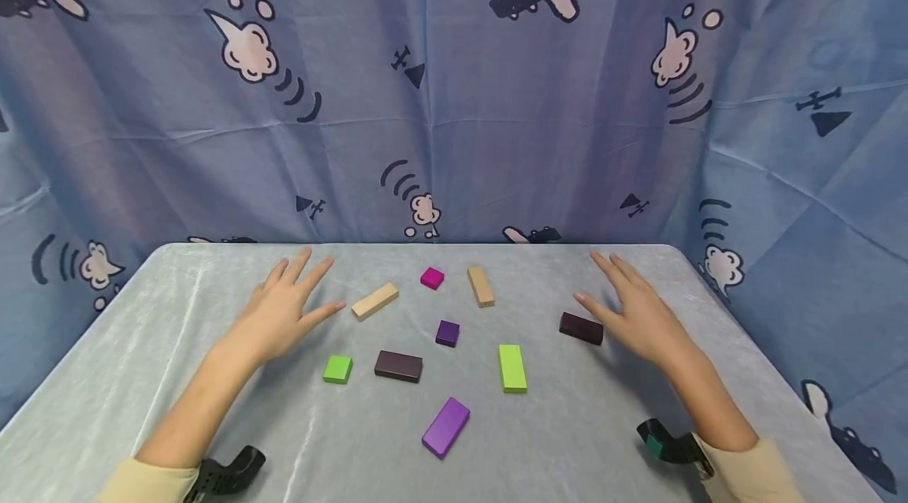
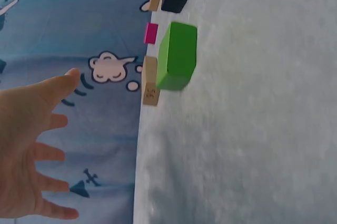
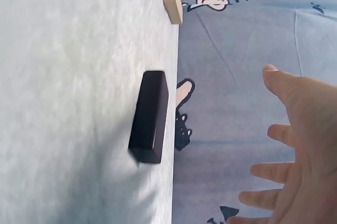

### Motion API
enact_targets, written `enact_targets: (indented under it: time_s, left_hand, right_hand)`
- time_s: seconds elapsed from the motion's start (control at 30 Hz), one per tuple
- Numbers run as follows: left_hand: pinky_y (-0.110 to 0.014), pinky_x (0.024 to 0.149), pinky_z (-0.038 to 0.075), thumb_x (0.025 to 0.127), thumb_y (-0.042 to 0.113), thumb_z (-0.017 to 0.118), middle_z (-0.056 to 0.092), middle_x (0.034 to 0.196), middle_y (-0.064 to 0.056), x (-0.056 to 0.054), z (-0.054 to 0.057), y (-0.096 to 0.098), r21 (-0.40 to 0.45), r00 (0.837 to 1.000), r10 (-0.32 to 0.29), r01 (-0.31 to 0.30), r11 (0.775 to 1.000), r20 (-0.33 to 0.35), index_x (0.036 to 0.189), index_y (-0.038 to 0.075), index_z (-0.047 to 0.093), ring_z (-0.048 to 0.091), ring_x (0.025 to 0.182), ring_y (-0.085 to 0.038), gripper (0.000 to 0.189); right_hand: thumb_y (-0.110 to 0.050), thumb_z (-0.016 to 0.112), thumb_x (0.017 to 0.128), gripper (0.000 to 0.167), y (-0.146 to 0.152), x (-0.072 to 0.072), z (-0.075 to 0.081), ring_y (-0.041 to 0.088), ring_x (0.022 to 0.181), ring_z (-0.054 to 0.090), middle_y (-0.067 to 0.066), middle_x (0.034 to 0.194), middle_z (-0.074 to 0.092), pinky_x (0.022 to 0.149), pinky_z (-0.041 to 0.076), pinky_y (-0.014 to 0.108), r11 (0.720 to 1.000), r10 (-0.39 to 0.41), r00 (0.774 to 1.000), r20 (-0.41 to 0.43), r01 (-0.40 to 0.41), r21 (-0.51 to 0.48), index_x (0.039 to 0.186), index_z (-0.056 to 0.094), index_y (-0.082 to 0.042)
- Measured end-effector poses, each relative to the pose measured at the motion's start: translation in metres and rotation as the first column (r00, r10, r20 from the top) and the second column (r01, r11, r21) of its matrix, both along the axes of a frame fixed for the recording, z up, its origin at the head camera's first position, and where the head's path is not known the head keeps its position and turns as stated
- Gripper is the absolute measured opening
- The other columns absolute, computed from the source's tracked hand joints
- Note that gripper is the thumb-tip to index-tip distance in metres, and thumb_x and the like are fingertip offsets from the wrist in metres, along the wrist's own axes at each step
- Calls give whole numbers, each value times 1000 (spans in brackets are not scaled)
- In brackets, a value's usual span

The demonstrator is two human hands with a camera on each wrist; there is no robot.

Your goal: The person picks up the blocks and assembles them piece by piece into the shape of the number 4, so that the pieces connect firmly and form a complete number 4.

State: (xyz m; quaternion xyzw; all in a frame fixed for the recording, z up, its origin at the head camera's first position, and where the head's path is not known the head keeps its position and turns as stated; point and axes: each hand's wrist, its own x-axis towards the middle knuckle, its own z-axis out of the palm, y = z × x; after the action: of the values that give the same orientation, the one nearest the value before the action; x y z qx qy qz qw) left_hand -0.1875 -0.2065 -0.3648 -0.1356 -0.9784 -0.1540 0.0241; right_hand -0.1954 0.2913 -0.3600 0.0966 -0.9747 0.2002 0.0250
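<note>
My left hand [image 1: 275,315] hovers over the left of the table with fingers spread, holding nothing. A natural wood block [image 1: 374,301] lies just right of its thumb, and a small green block [image 1: 337,369] lies nearer me. On the right, my right hand [image 1: 641,319] is also spread and holds nothing. Beside its thumb lies a dark brown block [image 1: 581,328], seen too as a dark bar [image 3: 149,116] in the right wrist view. Between the hands are a second dark block [image 1: 398,366], a small dark purple block [image 1: 447,333] and a lime green block [image 1: 512,368].
A long purple block [image 1: 445,428] lies closest to me. Farther back sit a small magenta block [image 1: 432,277] and another wooden block [image 1: 481,287]. A pale cloth covers the table [image 1: 234,440]. Behind it hangs a blue printed curtain [image 1: 454,93].
</note>
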Motion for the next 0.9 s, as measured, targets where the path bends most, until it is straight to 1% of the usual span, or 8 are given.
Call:
enact_targets:
  time_s: [0.13, 0.23, 0.33, 0.43, 0.57, 0.73, 0.9]
  left_hand:
    - [-81, 110, 31, 106, 48, 60, 24, 170, -28, -1, 1, 9, 1, 998, -45, 46, 999, -36, 165, 13, 38, 26, 150, -62, 72]
    - [-79, 110, 34, 106, 46, 61, 28, 169, -27, -2, -1, 17, 2, 995, -83, 83, 997, -61, 163, 11, 40, 30, 149, -60, 70]
    - [-76, 111, 35, 106, 43, 62, 32, 167, -27, -4, -4, 24, 19, 989, -118, 120, 993, -89, 161, 10, 44, 34, 148, -59, 67]
    - [-73, 113, 36, 105, 41, 64, 38, 164, -28, -3, -6, 31, 44, 980, -154, 161, 986, -129, 158, 7, 48, 39, 146, -56, 65]
    - [-69, 114, 38, 104, 38, 67, 46, 159, -28, 2, -7, 41, 85, 967, -195, 211, 974, -167, 154, 5, 53, 45, 143, -52, 62]
    - [-65, 114, 41, 103, 34, 69, 52, 154, -27, 8, -9, 53, 130, 949, -237, 267, 955, -207, 150, 4, 57, 50, 140, -49, 57]
    - [-61, 114, 43, 103, 33, 70, 54, 153, -24, 12, -12, 63, 144, 939, -266, 301, 943, -218, 149, 5, 58, 51, 140, -45, 56]
  right_hand:
    - [-51, 62, 105, 85, -9, -1, 2, 60, 151, 25, 34, 169, 20, 112, 28, 80, 999, 28, 1000, 0, -28, -39, 169, 23, -11]
    - [-50, 63, 105, 85, -13, 0, 2, 58, 151, 26, 33, 169, 22, 113, 29, 78, 997, 49, 999, -9, -50, -55, 168, 24, -9]
    - [-47, 64, 105, 83, -16, 1, 2, 56, 152, 27, 31, 169, 25, 114, 29, 76, 994, 72, 997, -21, -74, -78, 168, 26, -8]
    - [-45, 65, 105, 82, -20, 2, 3, 55, 153, 26, 30, 168, 27, 116, 27, 76, 991, 92, 995, -28, -94, -100, 167, 28, -6]
    - [-42, 66, 105, 79, -26, 2, 2, 54, 153, 28, 29, 167, 31, 117, 27, 74, 987, 113, 993, -34, -116, -110, 165, 32, -3]
    - [-37, 68, 105, 75, -30, 3, -4, 51, 151, 33, 28, 164, 38, 116, 31, 72, 985, 129, 989, -65, -136, -108, 163, 36, -2]
    - [-34, 69, 104, 72, -31, 4, -9, 49, 150, 37, 26, 163, 41, 117, 33, 70, 978, 152, 984, -92, -163, -127, 161, 39, -2]
